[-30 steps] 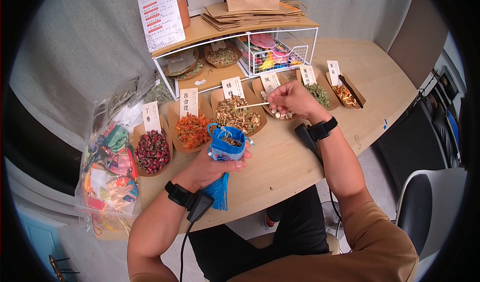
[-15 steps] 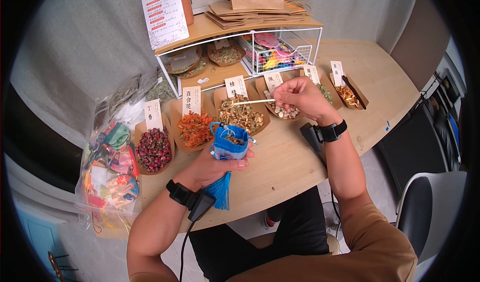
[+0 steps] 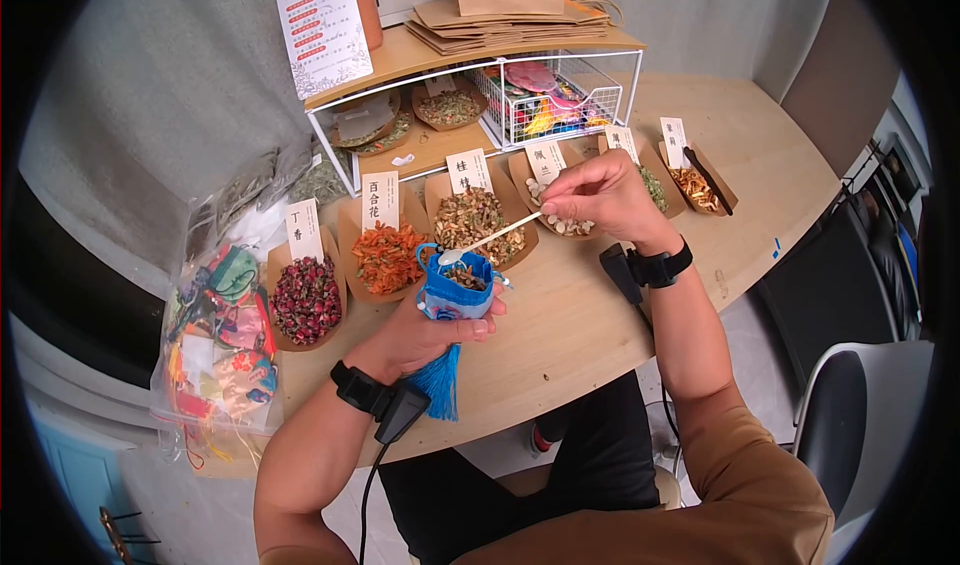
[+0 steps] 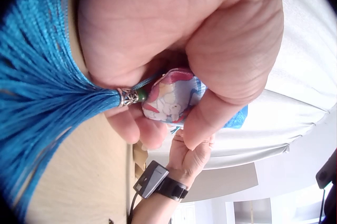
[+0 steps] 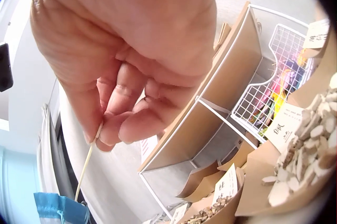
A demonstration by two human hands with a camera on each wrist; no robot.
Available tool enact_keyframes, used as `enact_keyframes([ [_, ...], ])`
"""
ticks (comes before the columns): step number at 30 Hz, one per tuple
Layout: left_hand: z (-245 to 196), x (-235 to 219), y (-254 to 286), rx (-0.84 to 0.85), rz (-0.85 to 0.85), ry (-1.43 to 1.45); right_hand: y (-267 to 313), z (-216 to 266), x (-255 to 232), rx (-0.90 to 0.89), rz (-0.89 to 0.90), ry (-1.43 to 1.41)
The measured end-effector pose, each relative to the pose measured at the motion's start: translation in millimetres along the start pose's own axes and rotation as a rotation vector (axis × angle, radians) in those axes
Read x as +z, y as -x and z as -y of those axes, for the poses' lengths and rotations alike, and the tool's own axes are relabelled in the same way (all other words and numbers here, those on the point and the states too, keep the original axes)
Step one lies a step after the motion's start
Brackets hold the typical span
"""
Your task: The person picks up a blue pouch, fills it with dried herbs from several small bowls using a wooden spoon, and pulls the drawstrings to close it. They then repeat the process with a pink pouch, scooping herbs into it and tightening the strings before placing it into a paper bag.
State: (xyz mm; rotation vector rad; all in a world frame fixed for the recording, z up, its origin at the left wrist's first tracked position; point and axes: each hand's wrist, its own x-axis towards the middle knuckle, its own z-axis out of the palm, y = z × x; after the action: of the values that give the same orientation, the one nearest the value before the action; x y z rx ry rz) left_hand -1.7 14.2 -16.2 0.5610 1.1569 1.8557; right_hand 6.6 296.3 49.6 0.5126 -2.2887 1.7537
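My left hand [image 3: 420, 333] holds a small blue drawstring pouch [image 3: 455, 305] upright, its mouth open and dried plant bits inside. A printed pattern shows on the pouch [image 4: 171, 100] in the left wrist view, with a blue tassel [image 4: 58, 100] hanging from it by a metal cap and green bead. Between thumb and fingertips, my right hand [image 3: 605, 200] pinches the handle end of a slim pale spoon [image 3: 505, 231]. The spoon slants down to the left, its bowl right at the pouch's rim. In the right wrist view its handle [image 5: 84, 168] runs down to the pouch.
Card trays of dried rosebuds [image 3: 306, 303], orange petals [image 3: 388, 261], chopped twigs [image 3: 475, 223] and pale slices [image 3: 565, 225] line the table, each labelled. Behind stands a shelf [image 3: 400, 72] with a wire basket [image 3: 545, 105]. A clear bag of pouches [image 3: 225, 335] lies left.
The spoon has swung from above the chopped-twig tray down and toward me, to the pouch's mouth. My left hand and the pouch have stayed nearly in place.
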Motion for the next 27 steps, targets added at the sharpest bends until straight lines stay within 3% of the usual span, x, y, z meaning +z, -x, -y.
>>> enact_keyframes([
  [6,-2,2,1,0.005,-0.009,-0.001,-3,-5,-1,0.004,-0.144,-0.067],
  [9,-1,3,1,0.016,-0.007,0.001,-6,-3,-3,0.146,-0.18,-0.062],
  [15,1,2,1,0.026,-0.001,0.001,-9,-19,-9,0.296,-0.209,0.216],
  [21,0,1,1,0.007,-0.001,0.014,-9,-20,-13,0.347,-0.139,0.379],
  [27,1,-2,0,0.001,0.006,-0.009,-8,-23,-12,0.364,0.02,0.336],
])
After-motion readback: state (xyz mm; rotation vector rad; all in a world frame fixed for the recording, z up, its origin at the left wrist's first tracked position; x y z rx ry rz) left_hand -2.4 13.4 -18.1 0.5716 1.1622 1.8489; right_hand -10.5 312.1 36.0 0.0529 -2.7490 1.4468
